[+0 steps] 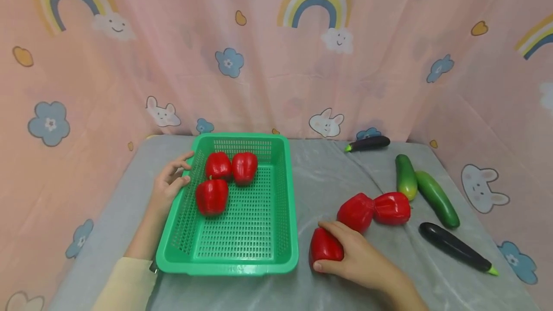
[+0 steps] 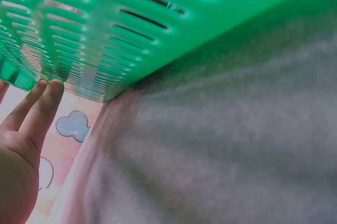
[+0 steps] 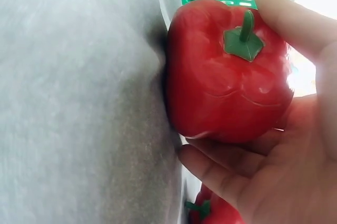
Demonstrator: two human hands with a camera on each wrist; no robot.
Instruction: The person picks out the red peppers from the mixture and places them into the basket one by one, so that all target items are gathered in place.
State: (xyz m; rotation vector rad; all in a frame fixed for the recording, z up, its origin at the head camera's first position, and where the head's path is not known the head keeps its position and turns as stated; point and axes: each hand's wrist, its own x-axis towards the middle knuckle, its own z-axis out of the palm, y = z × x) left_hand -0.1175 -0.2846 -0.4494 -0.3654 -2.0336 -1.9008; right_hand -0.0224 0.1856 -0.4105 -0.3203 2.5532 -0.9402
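Observation:
My right hand [image 1: 360,259] curls round a red bell pepper [image 1: 325,245] at the front of the table, to the right of a green basket [image 1: 226,269]. The right wrist view shows this bell pepper [image 3: 221,87] with its green stem, thumb on one side and fingers round the other, beside the grey cloth. Three red bell peppers [image 1: 212,197] sit together in the back left part of the basket. My left hand [image 1: 168,179] is at the basket's left rim. Its straight fingers [image 2: 45,110] reach along the outside of the slotted wall in the left wrist view.
Right behind my right hand lie two more red bell peppers [image 1: 356,212], end to end. Farther right are two green cucumbers [image 1: 437,199] and a dark eggplant [image 1: 455,247]. Another eggplant [image 1: 369,143] lies at the table's back edge, before a pink patterned curtain [image 1: 268,95].

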